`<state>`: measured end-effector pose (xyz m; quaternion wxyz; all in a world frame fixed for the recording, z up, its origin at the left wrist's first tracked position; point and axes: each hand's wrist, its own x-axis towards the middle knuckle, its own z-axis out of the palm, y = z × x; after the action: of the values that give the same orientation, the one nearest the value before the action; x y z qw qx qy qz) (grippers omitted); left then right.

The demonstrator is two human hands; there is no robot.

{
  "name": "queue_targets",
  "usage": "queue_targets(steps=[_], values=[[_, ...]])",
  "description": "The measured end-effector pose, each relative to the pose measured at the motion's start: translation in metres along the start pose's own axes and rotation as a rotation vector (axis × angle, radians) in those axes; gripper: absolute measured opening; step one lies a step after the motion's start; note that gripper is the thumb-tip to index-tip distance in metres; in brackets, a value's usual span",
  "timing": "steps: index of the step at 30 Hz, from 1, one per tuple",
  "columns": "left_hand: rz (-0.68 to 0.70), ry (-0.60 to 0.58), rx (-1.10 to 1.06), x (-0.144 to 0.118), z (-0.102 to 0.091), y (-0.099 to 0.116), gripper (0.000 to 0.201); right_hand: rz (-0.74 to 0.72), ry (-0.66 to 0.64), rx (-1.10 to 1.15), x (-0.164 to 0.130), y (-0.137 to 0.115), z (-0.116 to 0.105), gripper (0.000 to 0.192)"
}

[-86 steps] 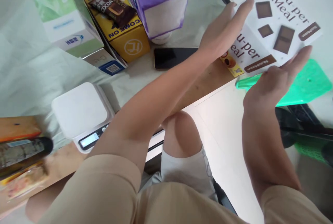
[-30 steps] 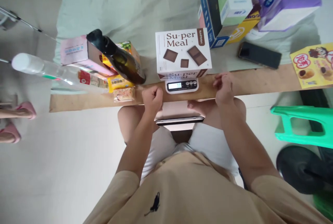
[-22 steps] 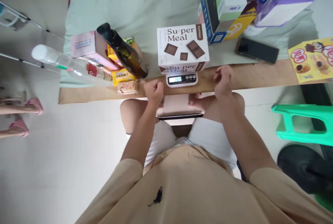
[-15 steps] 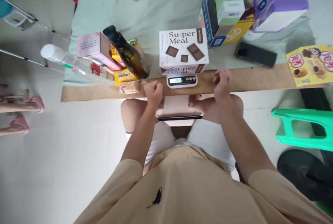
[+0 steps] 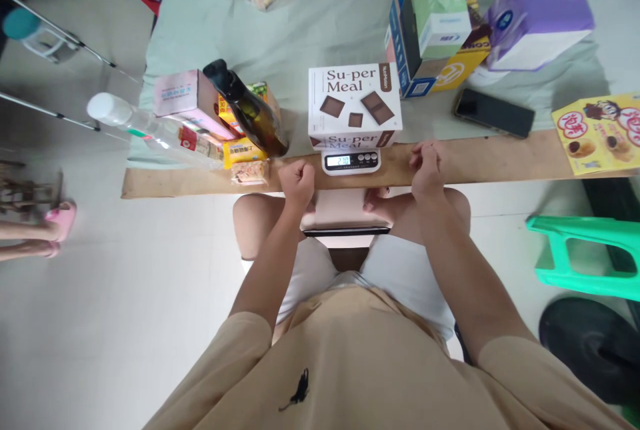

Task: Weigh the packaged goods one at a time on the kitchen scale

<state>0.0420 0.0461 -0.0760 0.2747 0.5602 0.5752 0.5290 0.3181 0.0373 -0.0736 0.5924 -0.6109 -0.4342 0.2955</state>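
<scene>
My left hand point(image 5: 299, 183) rests as a fist on the brown front strip of the table, beside a small wrapped snack point(image 5: 250, 173). Curled closed as well, my right hand point(image 5: 427, 169) lies on the same strip to the right; I see nothing in either hand. Between them is a white digital kitchen scale point(image 5: 351, 162), its lit display reading 270. On the scale sits a white Su-per Meal box point(image 5: 354, 100) with chocolate squares printed on it, covering the scale's rear part. Neither hand touches the box.
Left stand a clear bottle point(image 5: 150, 127), a pink box point(image 5: 187, 97) and a dark bottle point(image 5: 250, 113). Right are a green carton point(image 5: 440, 10), a purple package point(image 5: 543, 20), a phone point(image 5: 495, 112) and a yellow box point(image 5: 597, 133). A green stool point(image 5: 585, 277) stands beside the table.
The display has gone from 269 to 270. My hands keep their closed poses. The view has tilted slightly, and the pink-slippered feet at far left have shifted closer together.
</scene>
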Motion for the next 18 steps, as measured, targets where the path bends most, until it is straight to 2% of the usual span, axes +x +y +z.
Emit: queue_targets(steps=[4, 7, 9, 11, 14, 18], values=[[0.027, 0.05, -0.002, -0.003, -0.002, 0.008, 0.036, -0.003, 0.016, -0.003, -0.002, -0.001, 0.002, 0.035], [0.107, 0.068, 0.017, -0.001, -0.012, 0.027, 0.023, -0.025, 0.034, -0.021, -0.003, -0.009, 0.003, 0.03], [0.2, 0.039, 0.063, 0.005, -0.018, 0.044, 0.022, -0.057, 0.062, -0.04, -0.002, -0.022, 0.006, 0.025], [0.228, -0.033, 0.108, 0.015, -0.021, 0.061, 0.025, -0.096, 0.07, -0.051, 0.0, -0.039, 0.01, 0.023], [0.047, -0.177, 0.125, 0.033, -0.018, 0.078, 0.036, -0.116, 0.015, -0.08, 0.005, -0.065, 0.02, 0.027], [-0.234, -0.299, 0.063, 0.055, -0.009, 0.084, 0.054, -0.028, -0.107, -0.169, 0.012, -0.081, 0.031, 0.041]])
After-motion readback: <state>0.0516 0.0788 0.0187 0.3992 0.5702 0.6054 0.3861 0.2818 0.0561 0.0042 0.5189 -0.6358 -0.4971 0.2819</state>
